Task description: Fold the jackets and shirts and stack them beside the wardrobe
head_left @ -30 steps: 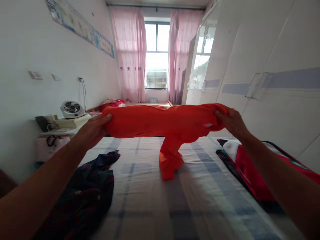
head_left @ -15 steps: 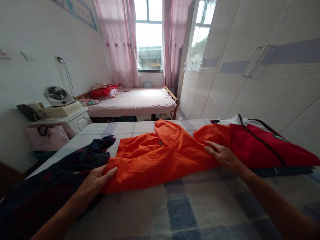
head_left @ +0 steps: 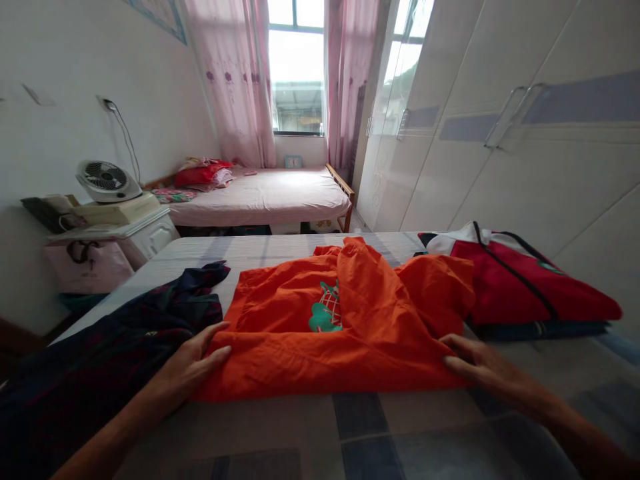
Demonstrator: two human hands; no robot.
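An orange shirt (head_left: 280, 360) lies partly folded on the bed in front of me, its near edge turned over into a long band. Part of a green print (head_left: 326, 310) shows on its front, and loose cloth bunches up at the right. My left hand (head_left: 200, 357) pinches the band's left end, thumb on top. At the right end, my right hand (head_left: 467, 360) grips the shirt in the same way, its lower fingers partly hidden. Close to my left hand is a dark plaid garment (head_left: 125, 347), spread loosely.
A folded red and white jacket (head_left: 530, 280) rests on dark folded cloth (head_left: 545, 330) at the right. Beyond the checked bed sheet (head_left: 280, 427) stand a second bed (head_left: 270, 193), a cabinet (head_left: 150, 243) with a fan (head_left: 107, 179), and a tall wardrobe (head_left: 450, 180).
My right hand has moved right and nearer to me, drawing the shirt's near edge straight. More of the green print shows now. My left hand stays at the left end.
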